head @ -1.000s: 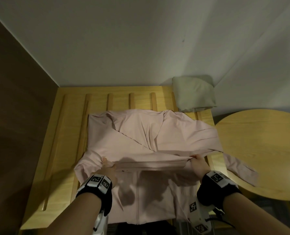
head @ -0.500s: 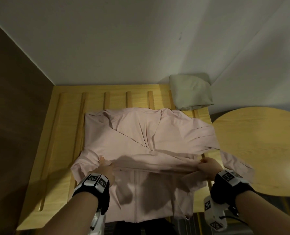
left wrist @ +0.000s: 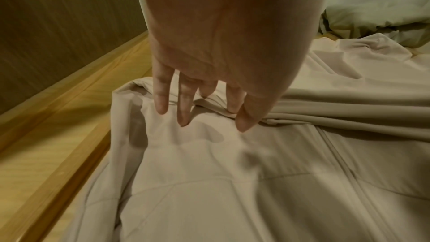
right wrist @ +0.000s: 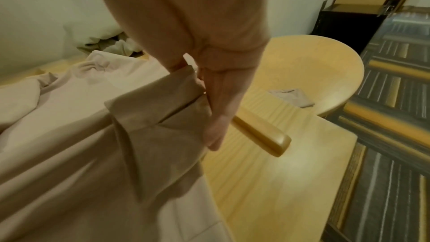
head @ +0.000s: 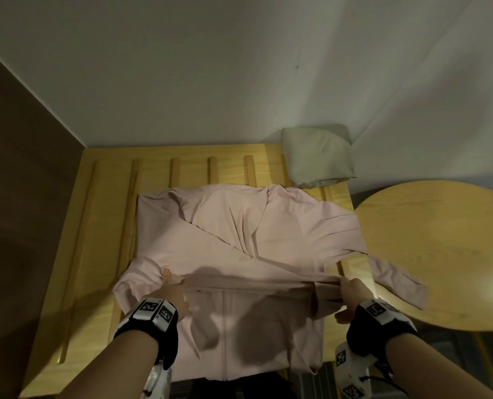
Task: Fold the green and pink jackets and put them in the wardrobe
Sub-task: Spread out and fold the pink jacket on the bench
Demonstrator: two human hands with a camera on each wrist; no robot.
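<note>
Head view, both hands (head: 173,292) (head: 353,293) pinching pink jacket (head: 239,240)

Pink jacket (head: 239,243), spread front-up over a slatted wooden bench (head: 107,214), zip running down the middle toward the near edge. Upper part creased, one sleeve folded diagonally across the chest. A horizontal fold of cloth raised and pulled taut across the middle. One cuff trailing off the right side onto a round table (head: 441,254). Green jacket (head: 318,155), already folded into a neat square, at the bench's far right corner against the wall.
</note>
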